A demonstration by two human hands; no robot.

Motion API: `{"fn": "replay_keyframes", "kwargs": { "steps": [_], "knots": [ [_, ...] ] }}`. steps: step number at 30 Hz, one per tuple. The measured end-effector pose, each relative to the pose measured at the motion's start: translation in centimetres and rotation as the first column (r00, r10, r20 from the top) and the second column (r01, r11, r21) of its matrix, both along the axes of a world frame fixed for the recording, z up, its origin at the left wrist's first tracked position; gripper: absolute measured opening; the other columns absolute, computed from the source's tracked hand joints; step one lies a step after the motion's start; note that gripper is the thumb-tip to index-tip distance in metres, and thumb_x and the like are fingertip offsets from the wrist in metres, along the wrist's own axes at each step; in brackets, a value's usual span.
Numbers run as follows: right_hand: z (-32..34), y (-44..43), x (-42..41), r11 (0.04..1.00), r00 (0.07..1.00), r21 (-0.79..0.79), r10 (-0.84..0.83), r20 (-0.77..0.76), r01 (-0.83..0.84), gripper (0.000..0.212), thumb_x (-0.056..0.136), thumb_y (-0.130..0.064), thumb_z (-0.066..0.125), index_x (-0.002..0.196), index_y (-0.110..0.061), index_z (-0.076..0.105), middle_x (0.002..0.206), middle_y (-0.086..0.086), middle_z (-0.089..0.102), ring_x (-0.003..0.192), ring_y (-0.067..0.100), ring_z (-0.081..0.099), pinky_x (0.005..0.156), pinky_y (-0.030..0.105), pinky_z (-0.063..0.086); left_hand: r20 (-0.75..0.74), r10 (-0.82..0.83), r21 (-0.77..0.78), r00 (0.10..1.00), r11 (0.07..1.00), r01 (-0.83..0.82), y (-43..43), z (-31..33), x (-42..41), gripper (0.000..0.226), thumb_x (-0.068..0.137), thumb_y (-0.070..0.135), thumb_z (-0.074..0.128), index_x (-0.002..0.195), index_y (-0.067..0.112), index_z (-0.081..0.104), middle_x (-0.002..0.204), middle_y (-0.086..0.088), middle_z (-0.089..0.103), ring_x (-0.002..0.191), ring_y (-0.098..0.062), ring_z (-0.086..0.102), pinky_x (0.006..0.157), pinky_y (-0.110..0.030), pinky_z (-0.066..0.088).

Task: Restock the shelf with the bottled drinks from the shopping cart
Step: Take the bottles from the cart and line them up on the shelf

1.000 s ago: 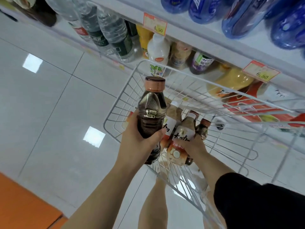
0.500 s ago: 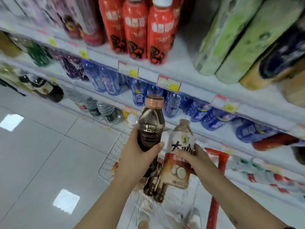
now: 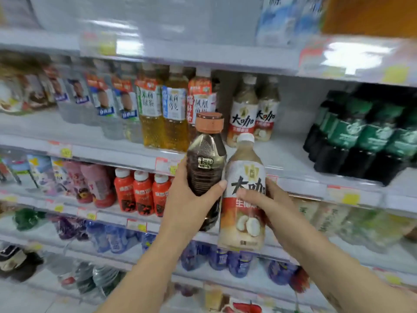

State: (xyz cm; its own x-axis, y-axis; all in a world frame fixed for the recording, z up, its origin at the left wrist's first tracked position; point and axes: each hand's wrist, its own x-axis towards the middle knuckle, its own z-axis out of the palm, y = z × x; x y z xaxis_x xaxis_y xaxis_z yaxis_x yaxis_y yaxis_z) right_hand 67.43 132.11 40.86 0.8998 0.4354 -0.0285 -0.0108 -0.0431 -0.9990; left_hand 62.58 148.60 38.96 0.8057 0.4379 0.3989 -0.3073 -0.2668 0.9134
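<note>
The left hand curls fingers and thumb round an upright dark bottle, held below and just left of the shelved pale pair. The right hand grips a matching pale bottle, also upright, below that pair. This hand is nearer the bare shelf right of the pair.

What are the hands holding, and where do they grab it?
The left hand grips a dark bottle round its lower half. The right hand holds a milky bottle round its middle, over the label.
</note>
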Motion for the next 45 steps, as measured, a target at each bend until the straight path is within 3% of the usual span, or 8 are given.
{"fn": "replay_keyframes", "kwargs": {
  "steps": [2, 8, 14, 20, 25, 34, 41, 45],
  "knots": [
    [2.2, -0.7, 1.2, 0.997, 0.998, 0.045, -0.055, -0.009, 0.055, 0.066, 0.051, -0.042, 0.081, 0.11, -0.024, 0.059, 0.096, 0.003, 0.074, 0.086, 0.024, 0.071, 0.078, 0.044, 0.057, 0.037, -0.04, 0.015, 0.999, 0.999, 0.039, -0.5, 2.0, 0.6, 0.061, 0.071, 0.033, 0.077, 0.124, 0.031, 0.049, 0.102, 0.023, 0.066, 0.092, 0.009, 0.06, 0.068, -0.001, 0.043],
    [7.2, -1.5, 7.6, 0.943, 0.92, 0.021, -0.329, 0.213, 0.332, 0.05, 0.067, -0.036, 0.079, 0.108, -0.02, 0.054, 0.094, -0.002, 0.068, 0.072, 0.011, 0.07, 0.054, 0.021, 0.05, 0.058, -0.087, 0.025, 0.995, 0.996, 0.086, -1.5, 4.8, 1.5, 0.059, 0.07, 0.039, 0.076, 0.121, 0.04, 0.047, 0.1, 0.027, 0.064, 0.089, 0.009, 0.061, 0.063, -0.006, 0.048],
    [7.5, -1.0, 14.4, 0.883, 0.855, -0.025, -0.446, 0.264, 0.468, 0.063, 0.06, -0.035, 0.082, 0.109, -0.014, 0.048, 0.108, 0.009, 0.064, 0.093, 0.026, 0.065, 0.085, 0.046, 0.054, 0.035, -0.08, 0.006, 0.996, 0.997, 0.08, -1.3, 4.8, 2.1, 0.059, 0.071, 0.037, 0.076, 0.122, 0.037, 0.047, 0.098, 0.026, 0.065, 0.088, 0.008, 0.061, 0.064, -0.008, 0.048],
    [4.9, 0.2, 17.3, 0.857, 0.783, -0.13, -0.382, 0.492, 0.499, 0.074, 0.064, -0.026, 0.084, 0.122, -0.015, 0.04, 0.104, -0.002, 0.057, 0.096, 0.019, 0.057, 0.082, 0.036, 0.048, 0.029, -0.054, -0.011, 0.998, 0.998, 0.055, -1.1, 4.3, 2.7, 0.055, 0.071, 0.033, 0.076, 0.119, 0.034, 0.049, 0.095, 0.026, 0.065, 0.087, 0.007, 0.061, 0.066, -0.008, 0.048],
    [3.6, 0.4, 18.4, 0.888, 0.816, -0.156, -0.311, 0.488, 0.432, 0.081, 0.071, -0.024, 0.08, 0.135, -0.019, 0.031, 0.118, 0.0, 0.058, 0.1, 0.015, 0.054, 0.085, 0.033, 0.044, 0.02, -0.052, -0.025, 0.998, 0.998, 0.053, -0.6, 3.9, 2.8, 0.054, 0.071, 0.033, 0.076, 0.118, 0.039, 0.048, 0.096, 0.025, 0.065, 0.087, 0.007, 0.062, 0.065, -0.003, 0.046],
    [2.8, 0.9, 18.9, 0.783, 0.813, -0.383, -0.251, 0.525, 0.489, 0.068, 0.076, -0.02, 0.074, 0.128, -0.004, 0.033, 0.126, 0.016, 0.054, 0.116, 0.035, 0.052, 0.086, 0.038, 0.041, -0.001, -0.046, -0.024, 0.999, 0.999, 0.046, -0.5, 3.2, 2.9, 0.053, 0.071, 0.033, 0.076, 0.116, 0.041, 0.049, 0.096, 0.025, 0.065, 0.086, 0.007, 0.062, 0.064, -0.002, 0.044],
    [3.5, 1.3, 18.7, 0.794, 0.835, -0.392, -0.246, 0.493, 0.466, 0.072, 0.075, -0.019, 0.075, 0.13, -0.003, 0.031, 0.131, 0.019, 0.049, 0.12, 0.035, 0.048, 0.094, 0.04, 0.041, -0.007, -0.032, -0.005, 0.999, 0.999, 0.032, -1.2, 3.7, 2.6, 0.058, 0.072, 0.034, 0.075, 0.123, 0.037, 0.047, 0.099, 0.025, 0.064, 0.089, 0.008, 0.061, 0.066, -0.002, 0.044],
    [4.9, -1.1, 14.9, 0.893, 0.814, -0.216, -0.23, 0.534, 0.394, 0.078, 0.076, -0.021, 0.076, 0.139, -0.007, 0.03, 0.125, 0.006, 0.052, 0.114, 0.022, 0.052, 0.092, 0.034, 0.042, 0.0, -0.032, -0.027, 0.999, 0.999, 0.032, -3.6, 3.7, 2.3, 0.056, 0.074, 0.029, 0.076, 0.122, 0.037, 0.048, 0.096, 0.026, 0.065, 0.088, 0.009, 0.061, 0.065, -0.002, 0.044]
  ]
}}
